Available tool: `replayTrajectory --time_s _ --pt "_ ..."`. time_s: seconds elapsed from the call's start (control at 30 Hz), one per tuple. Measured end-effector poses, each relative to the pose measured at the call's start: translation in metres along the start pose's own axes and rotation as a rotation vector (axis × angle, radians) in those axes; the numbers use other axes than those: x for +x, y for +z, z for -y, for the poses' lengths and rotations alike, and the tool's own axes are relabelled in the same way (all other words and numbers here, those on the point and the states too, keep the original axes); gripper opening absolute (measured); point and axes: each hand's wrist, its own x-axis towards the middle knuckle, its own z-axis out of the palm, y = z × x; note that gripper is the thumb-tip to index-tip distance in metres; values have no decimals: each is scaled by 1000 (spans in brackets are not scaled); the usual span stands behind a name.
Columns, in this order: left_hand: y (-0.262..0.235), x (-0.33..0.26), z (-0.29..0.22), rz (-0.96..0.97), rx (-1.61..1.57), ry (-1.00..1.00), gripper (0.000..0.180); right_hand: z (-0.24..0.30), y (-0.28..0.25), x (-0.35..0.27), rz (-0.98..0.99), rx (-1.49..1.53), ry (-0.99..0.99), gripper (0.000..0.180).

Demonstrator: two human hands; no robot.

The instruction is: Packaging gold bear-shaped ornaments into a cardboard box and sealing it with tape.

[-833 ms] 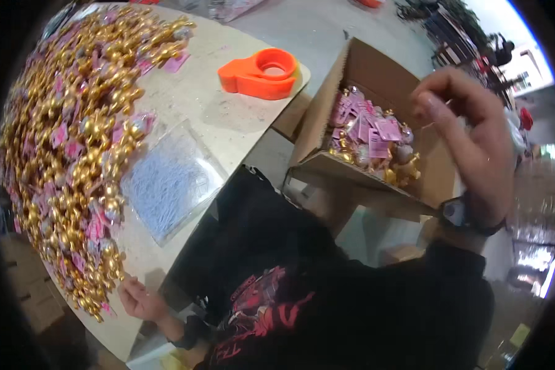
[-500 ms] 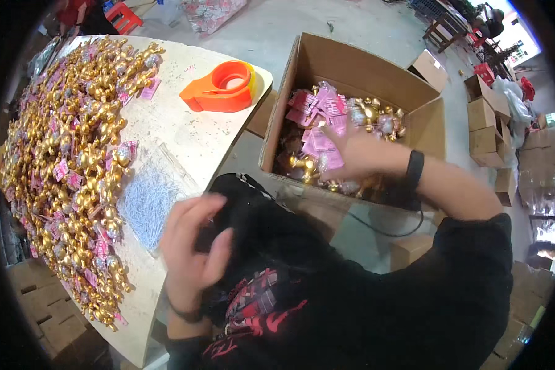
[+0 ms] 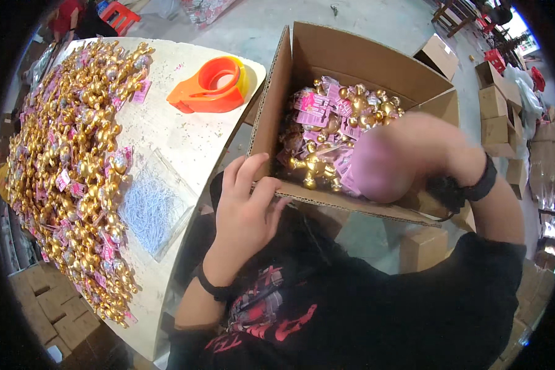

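At the near left corner of a cardboard box [image 3: 364,52], my left hand [image 3: 246,200] has its fingers hooked over the rim. My right hand [image 3: 435,145] is over the right part of the box, smeared by motion. A blurred pink-purple patch shows at its fingers, and I cannot make out whether it is something held. Inside the box lie shiny gold balloon-animal-shaped trinkets [image 3: 314,166] in clear wrapping, with pink cards [image 3: 312,110] among them. A large heap of the same gold trinkets [image 3: 74,166] covers the left of the table.
On the pale table [image 3: 185,142] stand an orange tape dispenser [image 3: 209,89] and a clear bag of light blue strings [image 3: 151,206]. Cardboard boxes [image 3: 496,117] are stacked at the right. A red stool [image 3: 120,17] and another person [image 3: 68,15] are at the far left.
My left hand has moved right from the table's edge onto the box's corner. My right hand has shifted right across the box, uncovering more trinkets.
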Motion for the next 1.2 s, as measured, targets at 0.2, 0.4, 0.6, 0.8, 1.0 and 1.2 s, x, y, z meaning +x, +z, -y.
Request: replayTrajectory --time_s 0.2,0.4,0.6,0.8,1.0,1.2 --pt "2 10 -1 -19 -19 27 29 -15 41 52 167 2 49 132" --pt "2 12 -5 -27 -5 10 28 45 78 108 -132 -221 298 156" --pt "3 5 -3 -39 -57 0 30 10 50 67 32 8 132 132" --pt "5 -1 -1 -67 -49 2 31 29 19 34 -545 -174 123 128" --pt "3 3 -1 -89 -89 29 28 9 53 118 -142 -310 171 155" --pt "6 1 1 -121 -114 64 30 23 59 124 108 -210 317 166"
